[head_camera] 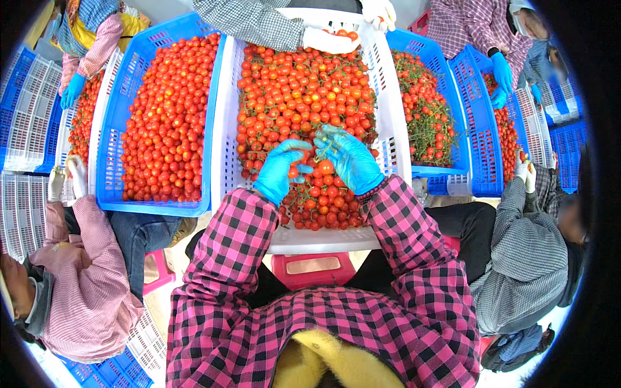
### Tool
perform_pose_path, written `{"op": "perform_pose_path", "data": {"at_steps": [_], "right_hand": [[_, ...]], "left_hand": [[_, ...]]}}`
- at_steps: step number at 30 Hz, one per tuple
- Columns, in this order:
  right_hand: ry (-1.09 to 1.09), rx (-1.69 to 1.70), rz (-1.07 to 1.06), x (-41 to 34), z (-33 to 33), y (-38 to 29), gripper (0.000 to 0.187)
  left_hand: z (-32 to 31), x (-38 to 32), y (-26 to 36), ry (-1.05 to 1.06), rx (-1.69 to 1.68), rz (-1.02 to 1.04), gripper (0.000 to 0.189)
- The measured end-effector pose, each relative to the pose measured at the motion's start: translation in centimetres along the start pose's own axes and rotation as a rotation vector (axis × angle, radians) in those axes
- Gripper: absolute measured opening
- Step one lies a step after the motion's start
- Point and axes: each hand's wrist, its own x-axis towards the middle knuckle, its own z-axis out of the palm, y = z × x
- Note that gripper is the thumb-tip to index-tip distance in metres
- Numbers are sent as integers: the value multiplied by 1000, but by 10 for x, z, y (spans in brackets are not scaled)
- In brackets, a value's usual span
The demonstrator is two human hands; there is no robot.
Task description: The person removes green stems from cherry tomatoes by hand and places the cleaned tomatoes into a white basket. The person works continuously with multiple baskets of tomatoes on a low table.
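A white plastic crate [395, 116] before me is heaped with cherry tomatoes [301, 97], many on green stems. Both my hands wear blue gloves and are over the heap. My left hand [283, 170] curls around one or more red tomatoes, partly hidden by its fingers. Green stem pieces [324, 151] lie between the thumb and fingers of my right hand [350, 159]. An orange-red tomato [326, 167] sits just below those stems; whether it hangs from them I cannot tell.
To the left stands a blue crate [104, 169] of loose red tomatoes. A blue crate [436, 169] at right holds tomatoes and green stems. Across from me, a co-worker's white-gloved hand [332, 41] holds tomatoes over my crate's far end. Other co-workers sit on both sides.
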Motion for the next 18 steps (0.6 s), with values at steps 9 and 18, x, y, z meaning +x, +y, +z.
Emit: {"op": "perform_pose_path", "data": {"at_steps": [9,18], "right_hand": [[15,57,-99,-5,7,2,27],[398,-492,-405,5,-68,-95,26]], "left_hand": [[23,-8,-5,-184,99,-28,33],[8,-12,13,-331,-507,67,30]]}}
